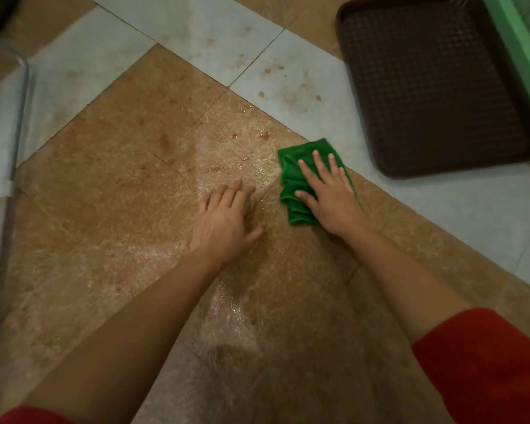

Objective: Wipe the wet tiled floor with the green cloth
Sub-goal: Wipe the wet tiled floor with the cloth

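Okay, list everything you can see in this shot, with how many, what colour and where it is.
cloth: 1, green, on the floor right of centre, under the right hand
tray: 1, dark brown, on the floor at top right
floor: tan and pale grey tiles, wet sheen through the middle
stains: several, brown, on the pale tile left of the tray
clear panel: 1, transparent, along the left edge
green edge: 1, pale green, top right corner beside the tray
sleeves: 2, red, bottom corners
left hand: 1, flat on the wet tan tile
right hand: 1, fingers straight, pressing on the cloth
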